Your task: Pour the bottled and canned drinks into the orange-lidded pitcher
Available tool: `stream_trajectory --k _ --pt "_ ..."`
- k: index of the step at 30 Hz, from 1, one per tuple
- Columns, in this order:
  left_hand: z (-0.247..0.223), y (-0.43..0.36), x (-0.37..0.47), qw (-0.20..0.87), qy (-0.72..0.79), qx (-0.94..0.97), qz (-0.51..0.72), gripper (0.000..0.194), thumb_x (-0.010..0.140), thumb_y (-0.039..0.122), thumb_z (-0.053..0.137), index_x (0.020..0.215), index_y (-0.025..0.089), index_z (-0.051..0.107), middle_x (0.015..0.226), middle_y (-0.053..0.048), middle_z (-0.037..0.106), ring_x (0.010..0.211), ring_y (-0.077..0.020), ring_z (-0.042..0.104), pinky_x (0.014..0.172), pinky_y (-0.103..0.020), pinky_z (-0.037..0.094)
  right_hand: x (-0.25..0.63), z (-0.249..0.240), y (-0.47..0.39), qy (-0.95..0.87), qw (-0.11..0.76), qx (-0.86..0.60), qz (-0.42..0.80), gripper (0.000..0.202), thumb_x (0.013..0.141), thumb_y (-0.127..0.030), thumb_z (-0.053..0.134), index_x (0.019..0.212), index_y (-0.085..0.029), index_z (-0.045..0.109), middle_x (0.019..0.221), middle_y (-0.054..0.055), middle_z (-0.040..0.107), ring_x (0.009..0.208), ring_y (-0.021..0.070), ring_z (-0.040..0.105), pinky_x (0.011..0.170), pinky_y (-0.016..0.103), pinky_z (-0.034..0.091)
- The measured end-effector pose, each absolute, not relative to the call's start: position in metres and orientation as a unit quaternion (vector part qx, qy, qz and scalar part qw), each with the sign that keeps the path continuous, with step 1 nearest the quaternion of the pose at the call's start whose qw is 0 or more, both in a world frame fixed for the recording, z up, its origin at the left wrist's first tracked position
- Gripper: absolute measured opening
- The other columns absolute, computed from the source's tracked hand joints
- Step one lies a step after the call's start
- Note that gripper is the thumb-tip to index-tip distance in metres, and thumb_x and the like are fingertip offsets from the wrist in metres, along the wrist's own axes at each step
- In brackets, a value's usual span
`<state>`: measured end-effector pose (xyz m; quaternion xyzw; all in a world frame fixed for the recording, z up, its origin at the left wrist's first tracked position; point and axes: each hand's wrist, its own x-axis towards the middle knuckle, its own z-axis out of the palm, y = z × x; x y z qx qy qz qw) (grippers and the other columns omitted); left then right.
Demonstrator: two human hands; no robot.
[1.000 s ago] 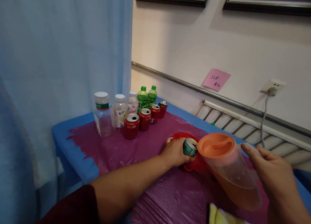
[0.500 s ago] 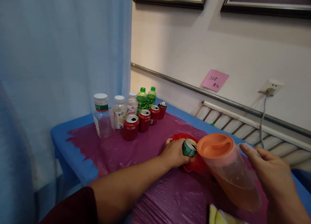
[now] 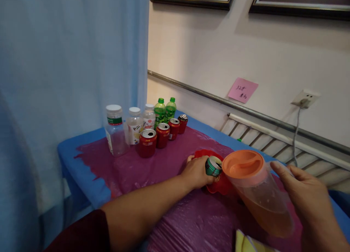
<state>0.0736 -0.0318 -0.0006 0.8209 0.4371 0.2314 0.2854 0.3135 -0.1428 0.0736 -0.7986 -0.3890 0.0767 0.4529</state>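
Note:
My left hand [image 3: 197, 173] is closed around a green drink can [image 3: 213, 166] with an open top, held over a red scalloped dish [image 3: 222, 183]. In my right hand [image 3: 308, 192] is the handle of a clear plastic pitcher [image 3: 266, 204] with an orange lid [image 3: 244, 163]. The pitcher tilts to the left, its lid rim right beside the can's top. Brownish liquid lies along its lower part. Whether any liquid passes into the can cannot be made out.
Red cans [image 3: 148, 144] stand in a row on the purple plastic sheet [image 3: 169, 168]. Behind them are a large clear jar [image 3: 116, 135], two white-capped bottles [image 3: 135, 128] and two green bottles [image 3: 160, 111]. A yellow cloth [image 3: 246, 243] lies at the near edge. A radiator [image 3: 254, 137] lines the wall.

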Motion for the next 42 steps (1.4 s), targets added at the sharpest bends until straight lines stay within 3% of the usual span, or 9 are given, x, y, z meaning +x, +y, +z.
stream_trajectory --k 6,42 --pt "0.0003 -0.0317 0.0732 0.284 0.439 0.821 0.229 0.050 0.068 0.050 0.079 0.110 0.027 0.063 0.109 -0.001 0.075 0.108 -0.0292 0.067 0.104 -0.046 0.038 0.3147 0.0749 -0.1425 -0.387 0.447 -0.804 0.065 0.048 0.074 -0.063 0.069 0.058 -0.021 0.052 0.054 -0.005 0.037 0.053 0.0120 0.036 0.047 0.026 0.028" --pt "-0.0016 -0.0306 0.0736 0.277 0.443 0.823 0.223 0.052 0.067 0.050 0.080 0.109 0.027 0.062 0.109 -0.002 0.075 0.108 -0.0287 0.067 0.106 -0.044 0.038 0.3167 0.0731 -0.1421 -0.397 0.439 -0.804 0.050 0.049 0.075 -0.060 0.068 0.054 -0.021 0.048 0.052 -0.005 0.035 0.052 0.0119 0.035 0.047 0.026 0.027"
